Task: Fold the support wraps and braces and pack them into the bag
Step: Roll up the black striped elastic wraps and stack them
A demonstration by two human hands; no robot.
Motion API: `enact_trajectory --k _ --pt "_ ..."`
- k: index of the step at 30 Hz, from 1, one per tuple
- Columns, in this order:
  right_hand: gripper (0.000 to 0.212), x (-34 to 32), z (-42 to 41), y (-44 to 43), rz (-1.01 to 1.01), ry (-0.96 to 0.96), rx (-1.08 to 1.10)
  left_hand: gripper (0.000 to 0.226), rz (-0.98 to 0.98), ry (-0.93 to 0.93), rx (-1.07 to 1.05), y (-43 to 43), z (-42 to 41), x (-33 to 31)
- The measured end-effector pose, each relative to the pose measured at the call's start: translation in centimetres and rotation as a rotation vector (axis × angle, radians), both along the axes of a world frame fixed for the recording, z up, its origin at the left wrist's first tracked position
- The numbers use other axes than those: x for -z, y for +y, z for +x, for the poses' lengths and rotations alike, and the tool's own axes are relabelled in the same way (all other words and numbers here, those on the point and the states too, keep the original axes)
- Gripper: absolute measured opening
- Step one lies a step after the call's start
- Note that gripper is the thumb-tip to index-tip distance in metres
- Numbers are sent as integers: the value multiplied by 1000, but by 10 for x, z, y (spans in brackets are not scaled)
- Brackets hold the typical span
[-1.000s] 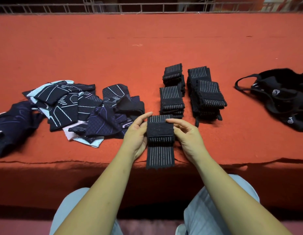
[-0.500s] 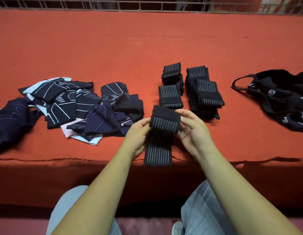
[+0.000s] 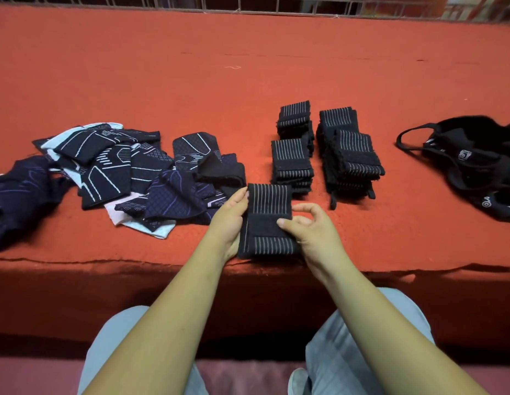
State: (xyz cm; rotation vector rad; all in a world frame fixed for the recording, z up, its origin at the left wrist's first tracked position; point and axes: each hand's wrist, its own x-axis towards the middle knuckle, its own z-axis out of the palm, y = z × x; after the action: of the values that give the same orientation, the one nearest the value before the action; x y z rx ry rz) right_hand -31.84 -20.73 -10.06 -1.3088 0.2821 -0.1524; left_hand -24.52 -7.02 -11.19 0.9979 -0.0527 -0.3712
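A black striped support wrap (image 3: 268, 206) lies folded at the near edge of the red table (image 3: 248, 81). My left hand (image 3: 229, 223) holds its left side, fingers along the edge. My right hand (image 3: 310, 232) presses its thumb on the black strap across the wrap's middle, the other fingers lifted and curled. Just beyond stand stacks of folded striped wraps (image 3: 290, 163), (image 3: 350, 161). A loose heap of dark patterned braces (image 3: 128, 172) lies to the left. The black bag (image 3: 476, 163) sits at the right, limp, with its strap looped out.
The table's front edge (image 3: 162, 263) runs just below the wrap, with my knees in pale trousers (image 3: 362, 352) under it. A metal railing (image 3: 276, 4) borders the far side. Another dark brace (image 3: 17, 195) lies at the far left.
The wrap's hanging lower end has been folded up, so it is now a compact folded piece lying flat on the table. Both hands have come down onto it.
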Motion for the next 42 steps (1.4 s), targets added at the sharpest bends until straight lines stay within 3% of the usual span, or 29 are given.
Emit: enact_trajectory --k 7,13,17,21,27,31,36,42 --pt "21 9 5 12 -246 19 41 27 7 127 -65 1 1 -1" --pt "21 8 18 24 -181 44 158 56 23 134 37 6 -3 -4" --pt "25 14 19 33 -335 37 172 16 36 22 -34 6 -7 -2" --pt "26 9 11 43 -668 12 248 16 30 -22 -62 5 -10 -5" --pt "24 -14 7 48 -627 -23 87 24 -88 -25 -137 -3 -14 -30" --pt "25 -28 12 26 -756 -96 24 20 120 -172 -178 -13 6 -55" --pt "19 -61 40 -14 -838 -153 124 13 319 -264 -174 -42 43 -79" --pt "8 -81 83 -55 -741 34 130 7 545 -317 -209 -71 114 -77"
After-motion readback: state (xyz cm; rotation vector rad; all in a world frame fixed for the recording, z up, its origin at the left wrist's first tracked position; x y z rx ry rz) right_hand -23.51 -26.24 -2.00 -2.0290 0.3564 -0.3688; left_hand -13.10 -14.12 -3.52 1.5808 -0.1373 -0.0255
